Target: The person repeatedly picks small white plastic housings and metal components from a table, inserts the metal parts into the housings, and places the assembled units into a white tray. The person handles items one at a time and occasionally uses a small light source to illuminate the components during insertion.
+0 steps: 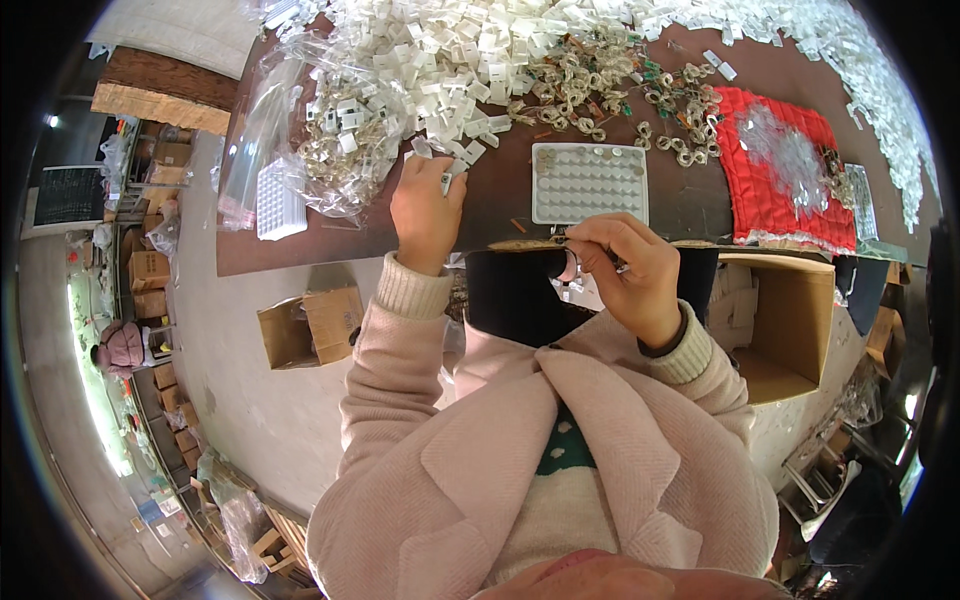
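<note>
At the edge of a heap of small white plastic pieces [450, 60], my left hand [428, 218] is closed on a white plastic piece [447, 180] held between its fingers and thumb. My right hand [635, 272] pinches with thumb and forefinger at the table's front edge. What sits in that pinch is too small to name. Just beyond it lies a white tray [590, 200] with rows of hollows and a few small round discs along its far row. Coiled wires [580, 90] with small green and orange parts lie loosely past the tray.
A red cloth [735, 190] with clear plastic pieces [785, 150] lies on the right. Left are a clear plastic bag [345, 190] and another white tray [280, 205]. Cardboard boxes [800, 325] stand below the table. Far left, a person [122, 347] is present.
</note>
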A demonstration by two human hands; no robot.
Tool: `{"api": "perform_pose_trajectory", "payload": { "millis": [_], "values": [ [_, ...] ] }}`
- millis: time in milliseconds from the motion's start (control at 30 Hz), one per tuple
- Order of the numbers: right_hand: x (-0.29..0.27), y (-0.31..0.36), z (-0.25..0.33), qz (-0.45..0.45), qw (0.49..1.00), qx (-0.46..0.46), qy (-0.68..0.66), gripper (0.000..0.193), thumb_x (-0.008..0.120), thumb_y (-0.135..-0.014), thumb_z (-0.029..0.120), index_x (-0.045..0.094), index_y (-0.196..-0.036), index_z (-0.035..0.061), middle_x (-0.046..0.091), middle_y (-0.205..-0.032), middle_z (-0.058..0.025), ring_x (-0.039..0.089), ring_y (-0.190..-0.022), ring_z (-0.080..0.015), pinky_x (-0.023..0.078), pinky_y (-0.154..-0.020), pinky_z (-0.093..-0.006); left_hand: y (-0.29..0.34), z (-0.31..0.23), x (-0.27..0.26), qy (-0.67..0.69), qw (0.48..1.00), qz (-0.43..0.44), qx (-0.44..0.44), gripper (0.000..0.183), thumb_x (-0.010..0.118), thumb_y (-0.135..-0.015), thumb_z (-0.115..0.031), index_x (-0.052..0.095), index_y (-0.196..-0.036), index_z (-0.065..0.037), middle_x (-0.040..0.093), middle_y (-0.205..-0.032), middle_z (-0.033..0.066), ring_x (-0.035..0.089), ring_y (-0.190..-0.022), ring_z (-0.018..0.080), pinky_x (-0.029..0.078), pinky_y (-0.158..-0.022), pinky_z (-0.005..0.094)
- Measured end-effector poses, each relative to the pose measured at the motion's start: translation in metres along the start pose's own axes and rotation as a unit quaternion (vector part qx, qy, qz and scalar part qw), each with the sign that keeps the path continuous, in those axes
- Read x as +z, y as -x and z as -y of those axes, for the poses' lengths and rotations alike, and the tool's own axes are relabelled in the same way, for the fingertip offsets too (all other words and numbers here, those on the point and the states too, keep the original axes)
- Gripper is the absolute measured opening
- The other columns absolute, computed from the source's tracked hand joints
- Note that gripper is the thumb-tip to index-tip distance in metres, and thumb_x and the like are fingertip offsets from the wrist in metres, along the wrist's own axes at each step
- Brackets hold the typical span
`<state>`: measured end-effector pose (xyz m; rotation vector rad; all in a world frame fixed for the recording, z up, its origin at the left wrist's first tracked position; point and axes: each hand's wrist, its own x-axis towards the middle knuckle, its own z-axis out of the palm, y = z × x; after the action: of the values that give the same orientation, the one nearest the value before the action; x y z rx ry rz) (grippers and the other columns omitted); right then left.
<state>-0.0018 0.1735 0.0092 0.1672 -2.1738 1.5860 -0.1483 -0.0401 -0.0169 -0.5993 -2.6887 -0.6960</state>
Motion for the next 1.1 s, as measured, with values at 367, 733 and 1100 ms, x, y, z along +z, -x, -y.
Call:
{"api": "perform_pose_trajectory", "payload": {
  "millis": [367, 733, 1100],
  "values": [
    [0.019, 0.003, 0.015, -0.061, 0.964, 0.141, -0.218, 0.018, 0.068, -0.088, -0.007, 0.071, -0.103, 0.0014, 0.066, -0.085, -0.0033, 0.061, -0.067, -0.0071, 0.046, -0.059, -0.0211, 0.066, -0.079, -0.021, 0.707, 0.669, 0.026, -0.230, 0.021, 0.061, -0.092, 0.001, 0.063, -0.113, 0.000, 0.067, -0.085, 0.0073, 0.045, -0.049, 0.0071, 0.033, -0.038, 0.0199],
    [0.015, 0.006, 0.033, -0.031, 0.997, 0.002, -0.073, 0.017, 0.072, -0.084, -0.005, 0.073, -0.099, 0.0026, 0.069, -0.088, -0.0075, 0.061, -0.069, -0.0105, 0.047, -0.059, -0.0231, 0.086, -0.088, -0.025, 0.677, 0.726, -0.002, -0.121, 0.028, 0.069, -0.086, 0.013, 0.063, -0.109, -0.001, 0.069, -0.100, 0.0079, 0.058, -0.069, 0.0067, 0.047, -0.052, 0.0198],
    [0.016, 0.013, 0.029, 0.028, 0.968, 0.071, -0.238, 0.024, 0.074, -0.083, -0.007, 0.074, -0.106, -0.0001, 0.070, -0.091, -0.0059, 0.064, -0.076, -0.0084, 0.049, -0.064, -0.0208, 0.093, -0.085, -0.022, 0.705, 0.704, -0.050, -0.072, 0.024, 0.071, -0.087, 0.009, 0.061, -0.107, 0.000, 0.068, -0.091, 0.0079, 0.056, -0.064, 0.0068, 0.046, -0.052, 0.0201]
  ]
}}
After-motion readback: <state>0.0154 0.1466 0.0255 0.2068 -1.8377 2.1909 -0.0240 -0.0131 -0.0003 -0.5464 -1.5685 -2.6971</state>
